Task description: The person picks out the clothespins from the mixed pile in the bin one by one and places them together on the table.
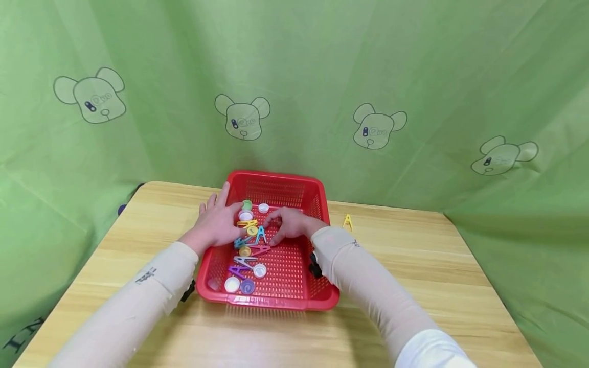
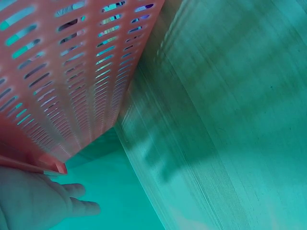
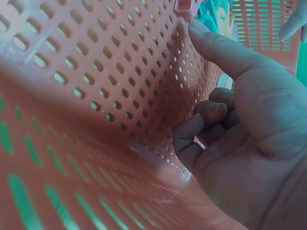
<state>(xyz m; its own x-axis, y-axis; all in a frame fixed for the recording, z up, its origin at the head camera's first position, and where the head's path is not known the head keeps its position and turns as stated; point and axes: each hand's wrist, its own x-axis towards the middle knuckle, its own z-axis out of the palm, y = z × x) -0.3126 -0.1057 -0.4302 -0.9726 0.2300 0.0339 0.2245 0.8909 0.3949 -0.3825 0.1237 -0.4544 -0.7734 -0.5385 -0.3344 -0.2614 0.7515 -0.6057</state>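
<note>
A red plastic basket (image 1: 276, 305) holds bottle caps and clothespins, mostly along its left side. My left hand (image 1: 218, 222) lies over the basket's left rim with fingers spread, thumb and index finger reaching inside beside a yellow clothespin (image 1: 247, 223) and a yellow cap (image 1: 252, 231). Inside the basket, my right hand (image 1: 292, 225) has thumb and index finger apart, close to a blue clothespin (image 1: 261, 234) and a pink clothespin (image 1: 260, 249). Its other fingers curl loosely in the right wrist view, where the thumb tip is near the pink piece (image 3: 186, 7).
Another yellow clothespin (image 1: 347, 222) lies on the wooden table (image 1: 414, 266), right of the basket. Nearer in the basket are a purple clothespin (image 1: 238, 271), a grey clothespin (image 1: 245, 261), a purple cap (image 1: 247, 286) and white caps (image 1: 232, 284). A green curtain (image 1: 303, 61) hangs behind.
</note>
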